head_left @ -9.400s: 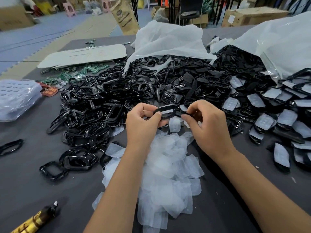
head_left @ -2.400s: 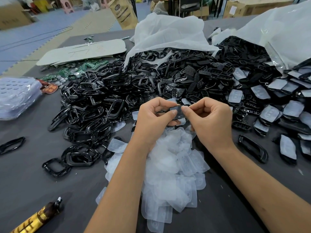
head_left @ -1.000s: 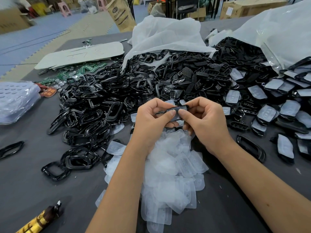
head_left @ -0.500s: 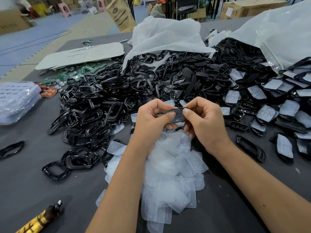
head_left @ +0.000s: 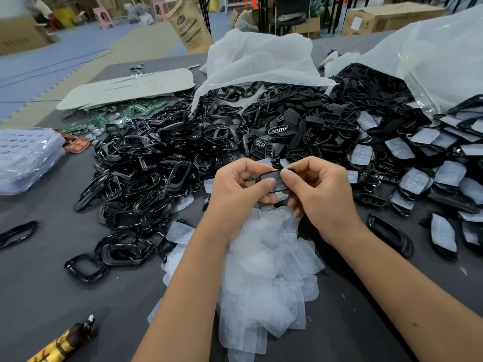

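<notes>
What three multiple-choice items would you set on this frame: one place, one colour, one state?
1. Where on the table does the heap of clear pads lie?
A. near side, between the forearms
B. far left
C. far back

2. What colour are the small circuit boards?
A. red
B. green
C. blue

3. How is the black part held?
A. lying free
B. by one hand only
C. pinched by the left hand and the right hand

Key: 1 A, the heap spreads just below the hands; 2 B, the boards show plain green; 3 C, a thumb from each hand presses on it.
</notes>
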A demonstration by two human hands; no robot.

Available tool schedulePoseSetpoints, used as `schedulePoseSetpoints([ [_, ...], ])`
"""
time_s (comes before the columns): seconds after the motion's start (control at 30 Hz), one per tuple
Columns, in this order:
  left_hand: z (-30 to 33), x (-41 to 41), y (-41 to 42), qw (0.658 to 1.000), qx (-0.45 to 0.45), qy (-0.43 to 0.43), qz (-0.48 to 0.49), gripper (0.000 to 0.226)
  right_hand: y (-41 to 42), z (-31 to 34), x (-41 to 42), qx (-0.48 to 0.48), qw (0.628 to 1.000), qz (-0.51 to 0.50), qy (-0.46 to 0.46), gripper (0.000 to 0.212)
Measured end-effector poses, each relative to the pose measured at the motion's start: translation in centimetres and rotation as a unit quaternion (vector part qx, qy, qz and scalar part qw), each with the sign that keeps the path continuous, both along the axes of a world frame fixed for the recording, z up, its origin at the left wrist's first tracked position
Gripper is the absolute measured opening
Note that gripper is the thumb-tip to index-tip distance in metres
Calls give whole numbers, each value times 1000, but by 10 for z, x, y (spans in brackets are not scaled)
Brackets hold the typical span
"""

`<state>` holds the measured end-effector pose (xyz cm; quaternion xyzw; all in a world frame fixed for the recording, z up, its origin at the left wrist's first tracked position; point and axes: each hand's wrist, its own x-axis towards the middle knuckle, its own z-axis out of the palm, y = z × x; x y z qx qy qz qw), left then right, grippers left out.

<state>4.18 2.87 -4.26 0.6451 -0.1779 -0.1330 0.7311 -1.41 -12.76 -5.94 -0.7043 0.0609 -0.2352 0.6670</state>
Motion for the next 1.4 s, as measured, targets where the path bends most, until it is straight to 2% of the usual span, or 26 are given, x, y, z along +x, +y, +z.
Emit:
schedulePoseSetpoints([
  [0.13,1,0,0,999,-18,37,-5,19,1,2,-2,-36,999,-6,-31,14],
  [0.27,5,1,1,996,-44,83,-5,18,5,3,-4,-88,994,-6,-62,7],
  [0.37,7,4,6,984,-107,141,-17,14,2,4,-3,-78,994,55,-52,15],
  [0.43,9,6,10,974,-146,170,-39,12,0,3,-2,-107,989,85,-57,24],
  [0.53,9,7,10,965,-172,192,-58,6,1,2,-2,-133,987,61,-73,20],
  [0.6,10,7,9,962,-165,209,-54,22,1,1,-1,-134,987,37,-84,12],
  [0.67,11,7,9,962,-148,219,-69,41,0,3,-1,-89,993,22,-74,7],
  [0.73,9,5,7,968,-127,199,-86,47,-3,5,-1,-18,998,16,-56,11],
  [0.8,6,4,4,975,-115,174,-79,36,-6,7,-3,29,998,17,-47,18],
  [0.97,2,4,1,985,-114,125,-40,11,-7,9,-4,72,995,59,-33,29],
  [1.1,3,4,1,987,-107,119,-5,11,-9,10,-4,127,986,112,-8,15],
  [1.23,4,5,0,988,-104,116,5,12,-10,9,-4,147,981,124,-8,32],
  [1.4,1,7,1,988,-96,119,20,11,-10,9,-4,130,985,111,-10,41],
])
